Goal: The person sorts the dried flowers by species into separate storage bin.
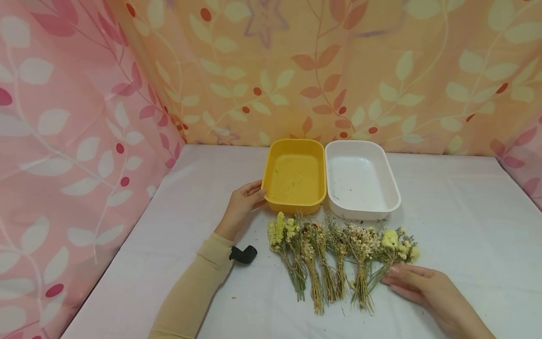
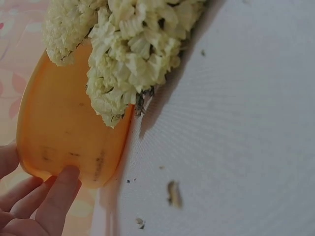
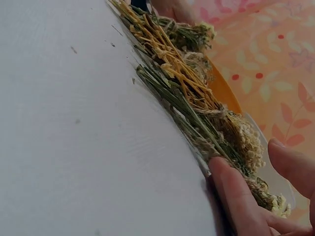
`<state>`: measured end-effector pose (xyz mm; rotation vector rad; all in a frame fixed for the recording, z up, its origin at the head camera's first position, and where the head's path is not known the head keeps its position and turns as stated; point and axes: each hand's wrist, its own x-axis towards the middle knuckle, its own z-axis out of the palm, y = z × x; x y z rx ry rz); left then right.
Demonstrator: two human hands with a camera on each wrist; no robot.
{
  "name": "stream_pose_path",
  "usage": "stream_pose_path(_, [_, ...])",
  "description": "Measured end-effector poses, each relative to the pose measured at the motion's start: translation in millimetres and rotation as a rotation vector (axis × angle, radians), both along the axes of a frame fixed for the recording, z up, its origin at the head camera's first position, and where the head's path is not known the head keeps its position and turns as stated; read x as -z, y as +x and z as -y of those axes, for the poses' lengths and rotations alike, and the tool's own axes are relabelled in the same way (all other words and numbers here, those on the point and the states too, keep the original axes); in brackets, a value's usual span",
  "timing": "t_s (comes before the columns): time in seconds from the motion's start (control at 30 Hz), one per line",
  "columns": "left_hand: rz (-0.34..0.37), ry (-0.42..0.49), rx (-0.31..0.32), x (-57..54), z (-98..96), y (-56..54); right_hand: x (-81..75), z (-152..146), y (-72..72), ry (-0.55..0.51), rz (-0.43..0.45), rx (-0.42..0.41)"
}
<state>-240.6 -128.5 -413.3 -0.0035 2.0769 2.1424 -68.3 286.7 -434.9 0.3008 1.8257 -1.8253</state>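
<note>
My left hand touches the left side of a yellow plastic tray with its fingertips, near the front corner. In the left wrist view, the extended fingers rest against the orange-looking outer wall. On the right, my right hand touches the stems of the rightmost dried flower bunch. Its index finger lies along those stems in the right wrist view, and the thumb stands apart. Several other tied bunches lie in a row to its left, blooms toward the trays and stems toward me.
A white tray stands against the yellow one's right side, with small bits in both. A black curved object shows at the left sleeve's cuff. Plant crumbs dot the white cloth. Patterned curtains close off the back and sides.
</note>
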Motion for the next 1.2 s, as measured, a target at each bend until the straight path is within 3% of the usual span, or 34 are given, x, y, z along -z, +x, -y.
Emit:
stream_pose_path(0.27, [0.002, -0.035, 0.009, -1.7, 0.2, 1.3, 3.0, 8.9, -2.8, -0.038, 0.001, 0.129])
stream_pose_path(0.6, [0.013, -0.039, 0.007, -2.3, 0.7, 1.5, -0.1, 20.5, -2.9, 0.038, -0.025, 0.170])
stream_pose_path(0.83, [0.031, -0.038, 0.004, -3.0, 0.9, 2.0, -0.8, 29.2, -4.3, 0.090, 0.008, 0.233])
stream_pose_path(1.2, [0.036, -0.039, -0.001, -2.2, -0.5, 2.4, -1.1, 25.9, -1.8, 0.094, -0.009, 0.265])
